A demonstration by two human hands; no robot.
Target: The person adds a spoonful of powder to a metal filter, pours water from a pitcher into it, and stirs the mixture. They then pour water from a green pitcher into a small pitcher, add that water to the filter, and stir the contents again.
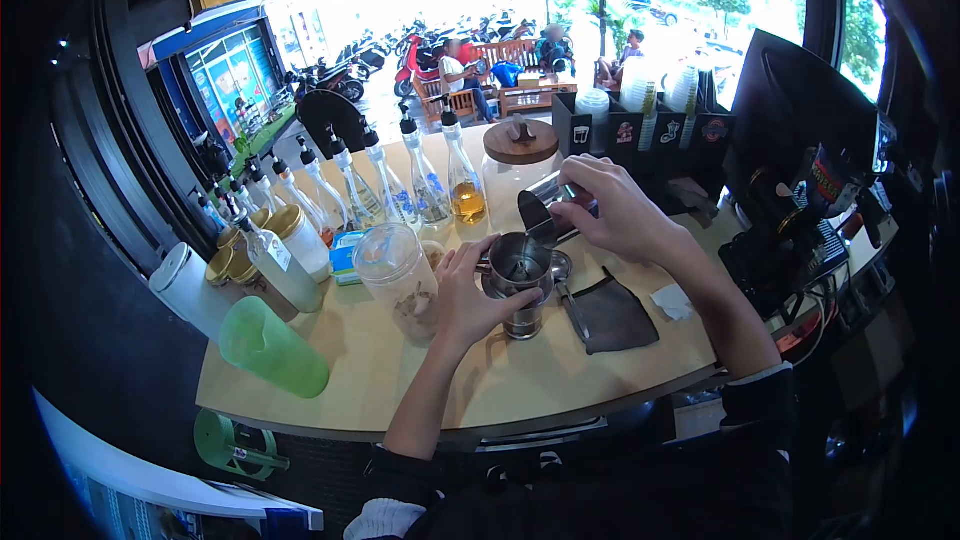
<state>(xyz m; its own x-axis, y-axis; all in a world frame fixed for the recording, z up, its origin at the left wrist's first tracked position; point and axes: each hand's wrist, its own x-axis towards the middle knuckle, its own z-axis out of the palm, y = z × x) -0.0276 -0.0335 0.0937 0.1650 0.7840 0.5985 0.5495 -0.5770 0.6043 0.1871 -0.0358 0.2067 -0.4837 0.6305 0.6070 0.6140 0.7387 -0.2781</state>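
Note:
My left hand (468,295) wraps around a steel cup (518,285) that stands on the wooden counter (560,370). My right hand (610,210) holds a small metal pitcher (548,208), tilted with its spout over the cup's mouth. A long spoon (568,290) lies just right of the cup, beside a dark cloth (612,315).
A clear plastic jar (400,280) stands left of the cup and a green tumbler (272,348) lies at the counter's left. Several pump bottles (400,185) line the back, with a wooden-lidded glass jar (518,162). Cup stacks (650,90) and a monitor (790,110) stand at the right. People sit outside.

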